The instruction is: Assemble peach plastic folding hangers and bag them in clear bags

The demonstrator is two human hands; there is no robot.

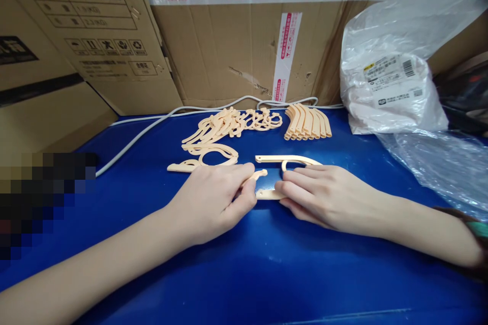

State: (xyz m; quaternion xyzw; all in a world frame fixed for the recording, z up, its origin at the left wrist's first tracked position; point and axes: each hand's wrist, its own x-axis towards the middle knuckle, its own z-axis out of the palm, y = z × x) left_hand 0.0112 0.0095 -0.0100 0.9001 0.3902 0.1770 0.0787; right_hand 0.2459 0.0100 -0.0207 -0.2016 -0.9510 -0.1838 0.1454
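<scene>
Pinched in my left hand (221, 198) is a small curved beige plastic piece (261, 174), its knobbed end sticking out past the fingertips. My right hand (328, 193) has its fingers wrapped around a flat beige hanger arm (267, 195), whose holed end points toward my left hand. The two pieces are close together; whether they touch is hidden by my fingers. Just beyond my right hand lies a beige hanger arm with a ring-like part (282, 159), partly covered by the hand. Behind my left hand rests a folded beige hanger (217, 152) on the blue table (244, 274).
A loose pile of beige hooked pieces (229, 124) lies at the back. Right of it, curved hanger arms (308, 122) are stacked in a row. A white cable (152, 118) runs along cardboard boxes (229, 51). A white plastic bag (392, 81) stands at the right.
</scene>
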